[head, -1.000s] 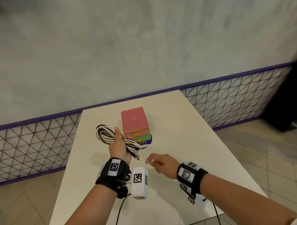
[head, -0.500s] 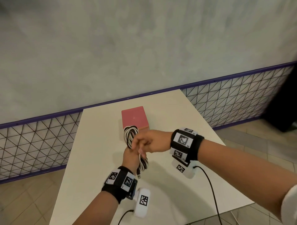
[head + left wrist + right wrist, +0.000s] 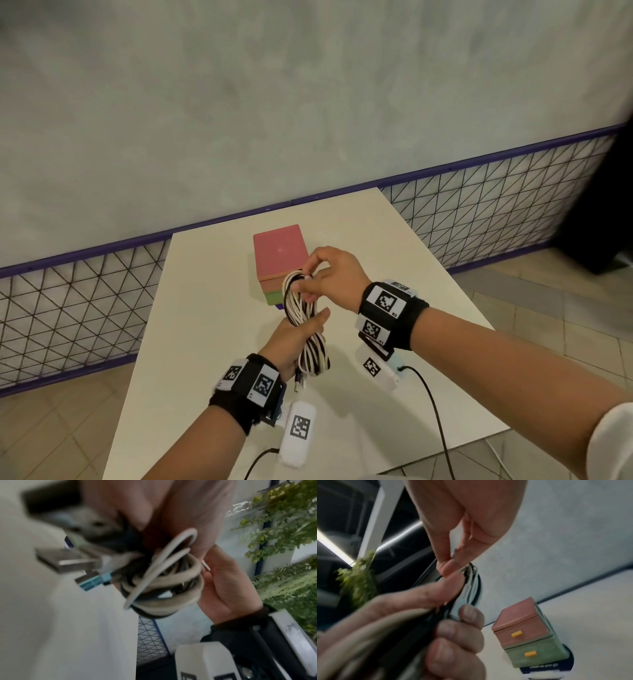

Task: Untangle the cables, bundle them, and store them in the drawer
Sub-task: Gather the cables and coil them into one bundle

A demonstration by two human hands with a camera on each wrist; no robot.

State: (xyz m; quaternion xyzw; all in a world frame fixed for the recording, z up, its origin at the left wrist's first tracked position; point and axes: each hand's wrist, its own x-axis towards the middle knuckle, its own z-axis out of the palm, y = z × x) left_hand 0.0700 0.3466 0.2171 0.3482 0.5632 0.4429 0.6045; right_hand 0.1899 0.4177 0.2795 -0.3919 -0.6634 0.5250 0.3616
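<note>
Gripping the middle of a coiled cable bundle [image 3: 306, 329] above the white table [image 3: 212, 308], the left hand [image 3: 291, 337] had its fingers wrapped round the black and white loops. At twelve o'clock of it, the right hand [image 3: 330, 277] pinched the bundle's top loop, partly hiding the small drawer unit [image 3: 279, 255] behind. Blur in the left wrist view left the plugs [image 3: 72, 561] hard to make out.

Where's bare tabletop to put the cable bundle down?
Bare table left of the drawer box, also right of it toward the far edge and along the near right edge. Crowded at centre: both hands hold the cable bundle just before the box.
</note>
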